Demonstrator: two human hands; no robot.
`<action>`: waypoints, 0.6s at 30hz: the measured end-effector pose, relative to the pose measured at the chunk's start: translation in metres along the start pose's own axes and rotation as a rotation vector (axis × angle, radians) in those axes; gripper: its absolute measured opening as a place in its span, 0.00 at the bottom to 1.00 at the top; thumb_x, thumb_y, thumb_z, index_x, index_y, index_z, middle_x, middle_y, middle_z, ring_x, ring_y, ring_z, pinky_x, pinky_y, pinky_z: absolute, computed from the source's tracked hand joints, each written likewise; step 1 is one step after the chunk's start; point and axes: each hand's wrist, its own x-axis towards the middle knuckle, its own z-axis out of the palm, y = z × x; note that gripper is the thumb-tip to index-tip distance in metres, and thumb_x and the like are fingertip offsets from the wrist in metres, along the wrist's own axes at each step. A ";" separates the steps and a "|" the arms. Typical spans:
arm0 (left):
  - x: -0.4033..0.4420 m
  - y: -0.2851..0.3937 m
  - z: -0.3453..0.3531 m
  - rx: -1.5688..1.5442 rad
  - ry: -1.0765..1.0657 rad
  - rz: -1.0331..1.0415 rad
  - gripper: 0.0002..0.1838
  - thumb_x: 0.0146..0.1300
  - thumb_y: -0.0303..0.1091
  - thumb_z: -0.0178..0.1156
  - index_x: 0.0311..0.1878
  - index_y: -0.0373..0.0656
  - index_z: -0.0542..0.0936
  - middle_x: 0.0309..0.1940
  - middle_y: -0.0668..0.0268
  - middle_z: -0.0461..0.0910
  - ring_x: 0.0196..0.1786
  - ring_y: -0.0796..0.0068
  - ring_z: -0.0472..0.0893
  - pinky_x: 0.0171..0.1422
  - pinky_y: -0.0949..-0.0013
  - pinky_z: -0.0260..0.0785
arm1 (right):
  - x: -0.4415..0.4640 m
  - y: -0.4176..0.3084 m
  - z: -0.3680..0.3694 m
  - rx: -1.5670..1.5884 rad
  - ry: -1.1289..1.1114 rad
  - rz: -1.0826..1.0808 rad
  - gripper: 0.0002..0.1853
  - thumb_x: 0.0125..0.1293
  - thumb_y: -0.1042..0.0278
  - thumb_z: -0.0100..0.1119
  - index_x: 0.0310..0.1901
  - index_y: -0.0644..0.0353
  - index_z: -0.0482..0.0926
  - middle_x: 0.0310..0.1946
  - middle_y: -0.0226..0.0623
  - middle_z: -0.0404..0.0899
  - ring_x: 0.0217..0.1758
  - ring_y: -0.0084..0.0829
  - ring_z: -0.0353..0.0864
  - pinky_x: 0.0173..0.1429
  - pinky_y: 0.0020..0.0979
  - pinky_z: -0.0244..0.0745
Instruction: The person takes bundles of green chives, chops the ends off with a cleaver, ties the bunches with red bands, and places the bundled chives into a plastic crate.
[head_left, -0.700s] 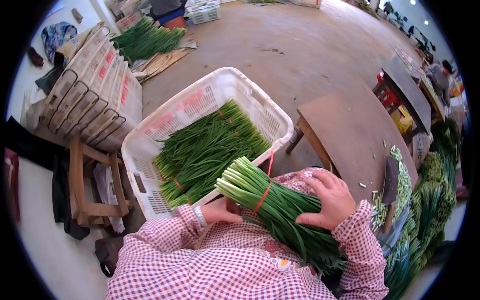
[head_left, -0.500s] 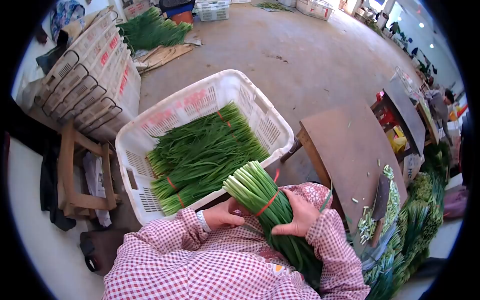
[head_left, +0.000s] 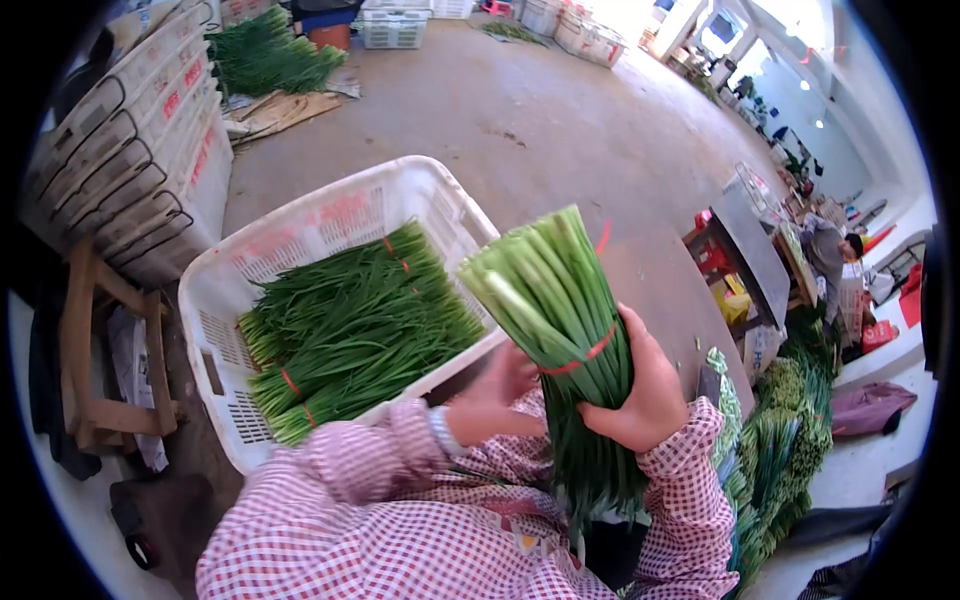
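Observation:
A thick bundle of green stalks point(head_left: 575, 320), bound with a red band, stands nearly upright before my chest, its pale cut ends up. My right hand point(head_left: 645, 395) is wrapped round its right side, just below the band. My left hand point(head_left: 495, 400) is beside the bundle's left side, blurred by motion; whether it touches the stalks cannot be made out. Left of the bundle, a white plastic basket point(head_left: 213, 345) holds several banded green bundles point(head_left: 350, 315) lying flat.
A brown table point(head_left: 665, 270) stands behind the bundle. Stacked white crates point(head_left: 165, 120) and a wooden stool point(head_left: 120, 410) are at left. More stalks point(head_left: 785, 430) lie at right. A person point(head_left: 825, 255) is at the far right.
The bundle has been raised and turned more upright, its cut ends now closer to the camera. My right hand has come up with it. My left hand has moved right. The view has shifted right.

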 end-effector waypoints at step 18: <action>-0.011 0.098 -0.278 -0.850 1.068 0.425 0.27 0.49 0.50 0.70 0.52 0.50 0.79 0.55 0.63 0.79 0.57 0.56 0.75 0.66 0.43 0.62 | -0.110 0.140 0.053 0.406 0.157 0.585 0.18 0.61 0.77 0.60 0.53 0.64 0.72 0.32 0.28 0.78 0.32 0.18 0.76 0.36 0.19 0.71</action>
